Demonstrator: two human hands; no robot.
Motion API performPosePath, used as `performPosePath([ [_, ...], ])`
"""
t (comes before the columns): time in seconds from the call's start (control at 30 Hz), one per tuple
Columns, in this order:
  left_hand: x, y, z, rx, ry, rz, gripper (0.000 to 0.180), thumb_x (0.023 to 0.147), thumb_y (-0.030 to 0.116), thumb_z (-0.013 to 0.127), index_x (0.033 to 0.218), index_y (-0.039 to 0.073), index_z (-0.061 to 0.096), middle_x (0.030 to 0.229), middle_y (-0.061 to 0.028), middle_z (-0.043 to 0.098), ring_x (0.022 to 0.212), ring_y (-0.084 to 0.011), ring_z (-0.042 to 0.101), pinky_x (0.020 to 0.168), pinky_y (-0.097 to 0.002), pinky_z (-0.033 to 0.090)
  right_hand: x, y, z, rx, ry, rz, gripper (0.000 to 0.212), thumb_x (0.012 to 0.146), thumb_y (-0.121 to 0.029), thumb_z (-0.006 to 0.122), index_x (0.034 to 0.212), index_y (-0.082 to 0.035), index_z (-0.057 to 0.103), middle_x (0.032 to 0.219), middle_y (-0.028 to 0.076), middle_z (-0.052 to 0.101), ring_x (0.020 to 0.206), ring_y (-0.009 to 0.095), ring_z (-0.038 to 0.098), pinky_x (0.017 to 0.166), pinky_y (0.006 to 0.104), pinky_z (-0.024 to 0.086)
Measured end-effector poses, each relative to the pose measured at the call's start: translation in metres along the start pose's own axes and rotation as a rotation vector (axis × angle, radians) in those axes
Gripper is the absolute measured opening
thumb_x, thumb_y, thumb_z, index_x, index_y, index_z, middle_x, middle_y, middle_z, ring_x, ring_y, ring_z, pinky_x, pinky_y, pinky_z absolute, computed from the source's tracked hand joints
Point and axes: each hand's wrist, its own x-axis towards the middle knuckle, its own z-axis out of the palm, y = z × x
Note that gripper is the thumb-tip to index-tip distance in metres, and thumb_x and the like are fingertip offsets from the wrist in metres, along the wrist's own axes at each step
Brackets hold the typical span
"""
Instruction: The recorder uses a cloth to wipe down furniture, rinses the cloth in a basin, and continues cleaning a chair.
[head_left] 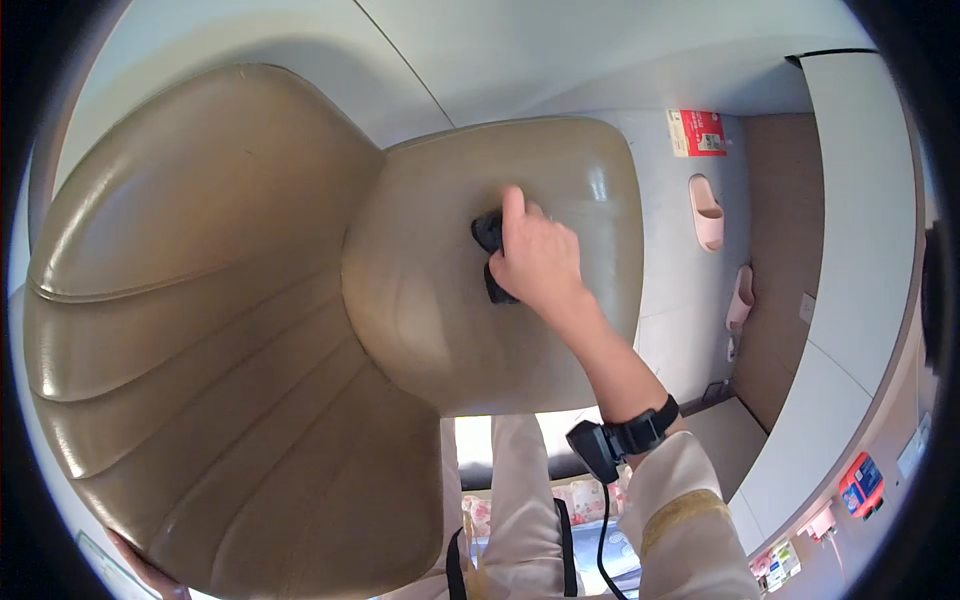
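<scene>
Right hand holds black thing on brown seat; forearm from 5 o'clock. Left hand, 8 o'clock: cannot tell grip.

Two pink open-toed rubbery slippers, one glossy olive-brown padded chair, one flat red-and-yellow sheet, one strapped black wrist device, one bare right hand and at least one small black item, partly hidden, were visible.

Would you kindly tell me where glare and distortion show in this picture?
Head view: glare whitens the brown seat near its upper right corner and the ribbed backrest along its left edge; the white panel at right looks curved.
</scene>
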Motion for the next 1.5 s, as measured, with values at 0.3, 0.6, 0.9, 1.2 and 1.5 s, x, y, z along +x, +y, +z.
performPosePath([
  [0.3,0.019,-0.017,-0.078,0.214,-0.151,0.120,0.063,0.094,0.031,0.045,0.145,0.011,0.015,0.149,-0.0112,0.016,0.134,-0.0269,0.023,0.109,-0.0425,0.022,0.019,-0.005,0.003,-0.153,-0.173,0.043,0.077,0.071,-0.017,0.062,0.141,-0.021,0.031,0.084,0.013,0.060,0.072,0.026,0.063,0.063,0.0356,0.051],
  [0.6,0.026,-0.027,-0.094,0.387,-0.231,0.209,0.074,0.089,0.031,0.055,0.145,0.011,0.012,0.150,-0.0106,0.014,0.135,-0.0282,0.020,0.109,-0.0461,0.020,0.013,0.001,0.014,-0.151,-0.082,-0.001,0.074,0.067,-0.018,0.065,0.136,-0.021,0.040,0.079,0.012,0.057,0.067,0.026,0.062,0.056,0.0357,0.051],
  [0.9,0.025,-0.014,-0.088,0.223,-0.170,0.138,0.065,0.094,0.037,0.043,0.145,0.012,0.013,0.150,-0.0099,0.015,0.135,-0.0279,0.020,0.111,-0.0466,0.018,-0.038,0.019,0.021,0.224,-0.182,-0.193,0.051,0.069,-0.008,0.061,0.119,-0.009,0.052,0.089,0.018,0.059,0.072,0.034,0.062,0.066,0.0415,0.050],
  [1.2,-0.003,0.019,0.009,-0.153,0.232,-0.166,0.061,0.097,0.048,0.022,0.145,0.010,0.014,0.149,-0.0105,0.016,0.136,-0.0270,0.019,0.112,-0.0444,0.014,0.092,0.066,-0.029,0.151,0.407,-0.331,0.034,0.073,-0.019,0.064,0.107,-0.021,0.063,0.100,0.008,0.060,0.095,0.028,0.056,0.079,0.0456,0.043],
  [1.5,-0.012,0.030,0.054,-0.090,0.298,-0.157,0.063,0.096,0.049,0.023,0.145,0.009,0.014,0.150,-0.0091,0.016,0.136,-0.0262,0.018,0.112,-0.0424,0.014,0.030,0.045,0.032,-0.084,0.499,-0.185,0.034,0.072,-0.015,0.063,0.104,-0.024,0.065,0.091,0.003,0.054,0.086,0.024,0.051,0.072,0.0426,0.037],
])
